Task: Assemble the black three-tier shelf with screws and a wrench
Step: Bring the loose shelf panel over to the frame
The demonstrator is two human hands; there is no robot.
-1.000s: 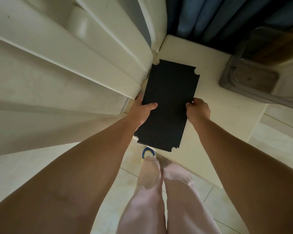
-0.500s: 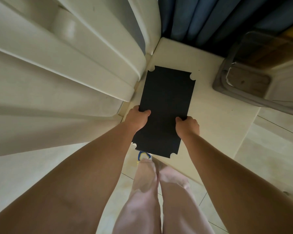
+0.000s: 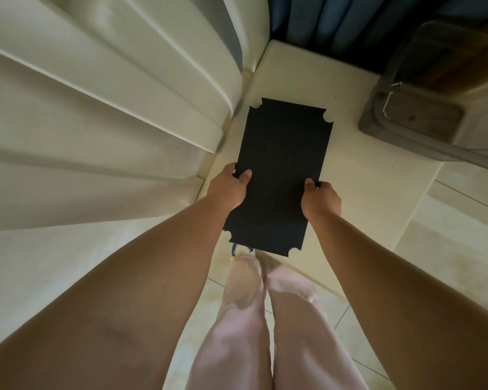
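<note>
Head view: a black panel [image 3: 279, 175] with a notch cut into each corner lies lengthwise over a cream tabletop [image 3: 364, 178], its near end reaching past the tabletop's near edge. The left hand [image 3: 228, 187] grips the panel's left long edge, thumb on top; the right hand [image 3: 320, 199] grips the right long edge just opposite, thumb on top too. Whether the panel rests on the surface or is held just above it is hard to tell. A grey bin [image 3: 423, 119] stands at the far right corner.
</note>
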